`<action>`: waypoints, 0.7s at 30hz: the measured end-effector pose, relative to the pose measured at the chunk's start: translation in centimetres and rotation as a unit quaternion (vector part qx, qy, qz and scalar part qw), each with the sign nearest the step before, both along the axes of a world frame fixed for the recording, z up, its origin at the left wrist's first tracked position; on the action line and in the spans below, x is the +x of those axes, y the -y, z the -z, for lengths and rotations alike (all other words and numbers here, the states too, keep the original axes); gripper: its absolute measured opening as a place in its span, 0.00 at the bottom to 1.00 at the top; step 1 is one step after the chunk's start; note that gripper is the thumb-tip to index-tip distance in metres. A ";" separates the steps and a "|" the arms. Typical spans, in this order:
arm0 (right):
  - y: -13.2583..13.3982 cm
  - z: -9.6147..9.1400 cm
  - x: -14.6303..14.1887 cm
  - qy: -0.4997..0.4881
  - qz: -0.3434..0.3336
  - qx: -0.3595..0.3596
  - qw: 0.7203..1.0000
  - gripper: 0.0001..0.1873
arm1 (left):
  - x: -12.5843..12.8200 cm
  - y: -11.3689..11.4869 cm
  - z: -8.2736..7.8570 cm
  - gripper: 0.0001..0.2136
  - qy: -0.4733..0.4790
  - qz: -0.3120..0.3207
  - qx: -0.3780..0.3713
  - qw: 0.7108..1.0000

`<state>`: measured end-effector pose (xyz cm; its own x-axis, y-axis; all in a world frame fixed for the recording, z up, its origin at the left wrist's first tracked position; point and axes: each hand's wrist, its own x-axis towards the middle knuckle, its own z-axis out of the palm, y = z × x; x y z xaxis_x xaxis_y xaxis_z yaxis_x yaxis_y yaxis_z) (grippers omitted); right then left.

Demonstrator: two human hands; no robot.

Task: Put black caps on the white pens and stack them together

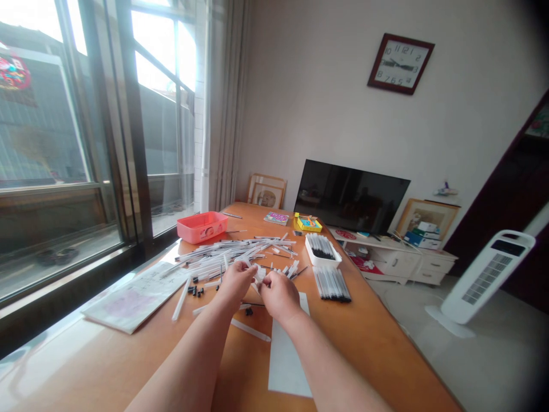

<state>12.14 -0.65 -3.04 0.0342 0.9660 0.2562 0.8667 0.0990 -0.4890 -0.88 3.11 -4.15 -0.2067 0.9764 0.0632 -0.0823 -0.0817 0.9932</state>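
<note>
My left hand (237,281) and my right hand (279,294) meet over the middle of the wooden table, fingers closed in a pinch. A small whitish, translucent piece (259,273) shows between the fingertips; its kind is too blurred to tell. Beyond the hands spreads a loose pile of clear and white pen barrels (231,252). Several small black caps (196,290) lie left of my left hand. Under my wrists rests a single white pen barrel (251,330). A white paper sheet (288,366) lies partly beneath my right forearm.
Right of the pile stand a white tray of black-tipped pens (322,252) and a neat row of similar pens (332,284). A red plastic box (202,227), a yellow box (309,224) and a booklet (275,218) sit farther back. Left lies a printed paper bag (132,300).
</note>
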 end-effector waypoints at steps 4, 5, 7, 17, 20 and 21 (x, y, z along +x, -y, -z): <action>0.1 0.4 0.9 -0.082 -0.048 0.034 0.995 0.16 | 0.5 0.4 -0.2 0.15 0.010 0.097 -0.018 0.995; 0.0 0.7 1.2 -0.117 -0.052 0.047 0.991 0.17 | 0.5 0.4 -0.2 0.15 0.012 0.103 -0.020 0.994; -0.3 1.3 1.9 -0.208 -0.053 0.065 0.975 0.15 | 0.5 0.5 -0.2 0.16 0.013 0.110 -0.025 0.994; -0.3 1.0 5.7 -0.582 -0.025 -0.057 0.811 0.28 | 1.3 2.1 -1.4 0.21 0.027 0.267 -0.042 0.962; -0.1 0.0 6.4 -0.622 -0.012 -0.037 0.782 0.18 | 1.5 2.9 -1.9 0.21 0.028 0.317 -0.054 0.946; 0.0 -0.3 6.6 -0.633 -0.007 -0.020 0.774 0.16 | 1.6 3.1 -1.9 0.21 0.023 0.328 -0.060 0.942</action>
<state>18.70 -0.61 -2.78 0.2217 0.9751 -0.0044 -0.3099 0.0662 -0.9484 0.68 -0.04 -2.20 0.4445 0.8944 -0.0501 -0.1192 0.1145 0.9862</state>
